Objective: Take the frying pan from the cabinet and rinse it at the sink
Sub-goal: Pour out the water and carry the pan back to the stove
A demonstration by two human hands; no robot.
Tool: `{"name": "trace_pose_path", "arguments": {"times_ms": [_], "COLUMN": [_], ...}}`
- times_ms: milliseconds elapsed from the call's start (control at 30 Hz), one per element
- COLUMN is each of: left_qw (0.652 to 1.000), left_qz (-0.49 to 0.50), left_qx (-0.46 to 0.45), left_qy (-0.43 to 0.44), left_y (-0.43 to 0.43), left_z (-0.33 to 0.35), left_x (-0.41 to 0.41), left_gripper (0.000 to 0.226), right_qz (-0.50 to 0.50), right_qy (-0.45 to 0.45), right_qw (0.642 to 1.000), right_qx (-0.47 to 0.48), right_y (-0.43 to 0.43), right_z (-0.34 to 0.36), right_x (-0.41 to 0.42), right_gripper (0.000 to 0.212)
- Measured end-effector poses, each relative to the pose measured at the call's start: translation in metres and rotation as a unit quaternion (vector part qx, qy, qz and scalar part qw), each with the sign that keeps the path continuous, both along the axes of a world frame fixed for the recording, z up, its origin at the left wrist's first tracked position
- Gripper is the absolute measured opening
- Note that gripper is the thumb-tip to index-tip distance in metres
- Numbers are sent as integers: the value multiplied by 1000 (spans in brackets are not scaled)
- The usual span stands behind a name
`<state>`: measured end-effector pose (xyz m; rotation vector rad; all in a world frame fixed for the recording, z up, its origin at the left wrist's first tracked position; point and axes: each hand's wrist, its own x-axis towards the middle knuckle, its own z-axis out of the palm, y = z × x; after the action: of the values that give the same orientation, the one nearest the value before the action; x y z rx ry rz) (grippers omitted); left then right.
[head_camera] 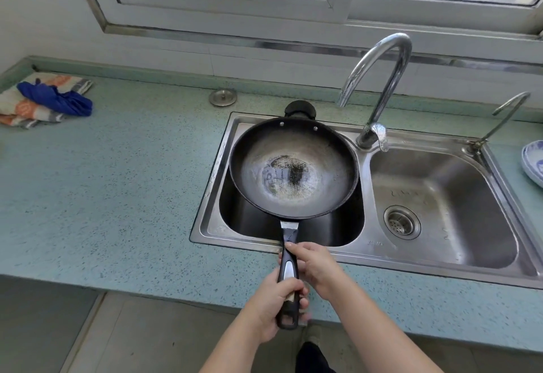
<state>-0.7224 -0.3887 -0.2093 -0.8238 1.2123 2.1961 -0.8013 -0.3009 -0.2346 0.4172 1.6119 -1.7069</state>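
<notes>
A black frying pan point(293, 171) with a worn, greyish inside hangs level over the left basin of the steel double sink point(361, 250). Its long black handle points toward me across the sink's front rim. My left hand point(274, 303) grips the end of the handle. My right hand point(313, 264) holds the handle further up, thumb lying along it. The chrome faucet point(379, 78) arches behind the pan, its spout ending above the pan's right rim. No water runs from it.
A folded striped cloth with a blue rag point(55, 99) lies at the far left of the teal counter point(117, 181). A round steel cap point(222, 97) sits behind the sink. A smaller tap point(505, 116) and a blue-white dish point(533, 164) are at the right. The right basin holds a drain strainer point(402, 222).
</notes>
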Motion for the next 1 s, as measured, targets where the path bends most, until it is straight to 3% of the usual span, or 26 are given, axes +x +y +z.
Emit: {"name": "trace_pose_path", "arguments": {"times_ms": [400,567,800,1000], "left_qw": [976,954,940,940], "left_qz": [15,-10,-18,-6], "left_qx": [-212,-295,-336,-339], "left_qy": [-52,-46,-52,-38], "left_y": [14,16,18,19], "left_z": [6,12,11,16], "left_x": [-2,-6,-8,-7], "left_gripper": [16,17,15,17], "right_qz": [63,106,100,95], "right_qy": [-54,-35,15,25], "right_qw": [997,993,989,988], "right_qx": [-8,28,107,116], "right_y": [0,-9,-18,-20], "right_z": [-4,-3,8,12], "right_x": [-11,-15,-7,-5], "right_gripper": [12,25,26,24]}}
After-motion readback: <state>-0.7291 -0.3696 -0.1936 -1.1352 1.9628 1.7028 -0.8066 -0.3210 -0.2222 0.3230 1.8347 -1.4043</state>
